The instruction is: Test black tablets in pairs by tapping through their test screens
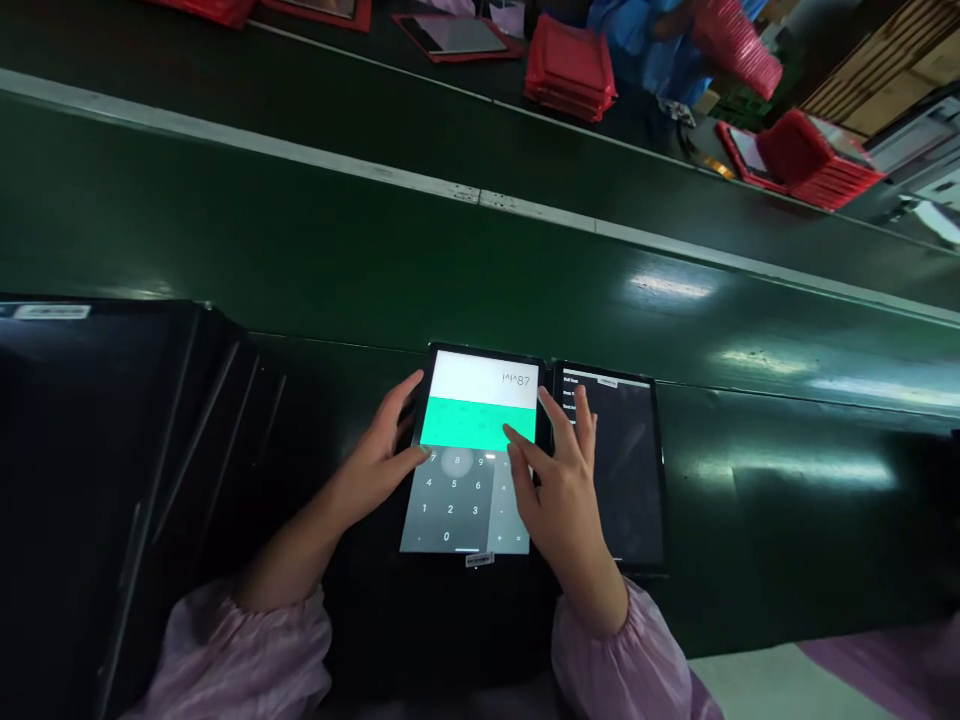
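A tablet (465,500) showing a calculator lies in front of me, its screen lit with a white field, a green band and grey number keys. My left hand (386,440) holds its left edge, thumb on the front near the 7 key and fingers along the side. Over the right part of the screen is my right hand (559,470), fingers spread and index fingertip at the green band; I cannot tell if it touches. It holds nothing. Partly behind that hand, a second tablet (626,480) with a dark screen and a short text list lies to the right.
Stacked dark tablets (97,440) stand at the left. Across the green bench (337,240) runs a pale strip (375,170). Beyond it are red padded pouches (570,65), another tablet (457,33), more red pouches (832,165) and a person in blue (637,45).
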`<state>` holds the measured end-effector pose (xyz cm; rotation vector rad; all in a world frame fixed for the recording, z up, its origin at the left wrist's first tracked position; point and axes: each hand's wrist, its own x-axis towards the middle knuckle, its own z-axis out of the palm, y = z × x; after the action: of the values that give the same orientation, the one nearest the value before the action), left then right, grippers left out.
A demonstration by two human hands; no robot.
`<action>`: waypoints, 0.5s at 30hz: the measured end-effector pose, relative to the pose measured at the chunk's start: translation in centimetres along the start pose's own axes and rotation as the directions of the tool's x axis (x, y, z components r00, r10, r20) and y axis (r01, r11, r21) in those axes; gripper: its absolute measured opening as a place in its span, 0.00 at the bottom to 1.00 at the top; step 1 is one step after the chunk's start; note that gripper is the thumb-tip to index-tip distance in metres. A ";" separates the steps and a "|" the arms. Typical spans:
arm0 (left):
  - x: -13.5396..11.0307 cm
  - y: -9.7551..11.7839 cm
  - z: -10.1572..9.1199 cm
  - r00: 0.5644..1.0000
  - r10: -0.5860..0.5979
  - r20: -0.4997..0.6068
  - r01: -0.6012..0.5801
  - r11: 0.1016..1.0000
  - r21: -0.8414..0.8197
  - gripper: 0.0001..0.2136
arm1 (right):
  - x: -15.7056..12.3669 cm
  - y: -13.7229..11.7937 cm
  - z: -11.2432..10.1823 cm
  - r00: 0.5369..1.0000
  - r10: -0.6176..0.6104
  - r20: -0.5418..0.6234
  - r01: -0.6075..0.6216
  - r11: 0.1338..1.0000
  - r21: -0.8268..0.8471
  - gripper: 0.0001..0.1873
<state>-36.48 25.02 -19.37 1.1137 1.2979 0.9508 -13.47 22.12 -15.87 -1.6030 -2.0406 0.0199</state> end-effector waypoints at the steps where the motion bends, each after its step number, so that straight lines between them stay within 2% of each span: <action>1: 0.0 0.0 0.0 1.000 -0.004 -0.011 0.004 1.000 -0.006 0.41 | 0.0 -0.1 0.0 1.000 -0.007 0.013 0.007 1.000 0.000 0.19; 6: 0.3 0.0 -0.5 0.999 -0.012 -0.039 0.011 1.000 -0.023 0.37 | 0.1 0.1 -0.3 0.996 0.076 -0.052 -0.077 0.997 -0.022 0.21; 9: 0.5 0.1 -0.8 0.999 -0.013 -0.050 0.012 0.999 -0.031 0.34 | 0.0 0.0 -0.2 0.999 0.045 -0.012 -0.046 0.999 -0.030 0.20; 12: 0.7 0.2 -0.8 0.993 -0.022 -0.115 0.018 0.999 -0.042 0.33 | 0.1 -0.1 -0.3 0.999 -0.009 0.039 0.011 1.000 -0.027 0.19; 15: 0.8 0.3 -0.7 0.986 -0.020 -0.164 0.011 0.998 -0.057 0.31 | 0.3 1.1 -1.3 0.999 0.039 -0.029 -0.039 0.999 -0.007 0.19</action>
<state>-37.06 25.93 -19.20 0.9972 1.4028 1.0789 -11.95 22.36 -14.98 -1.6379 -1.9902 0.0037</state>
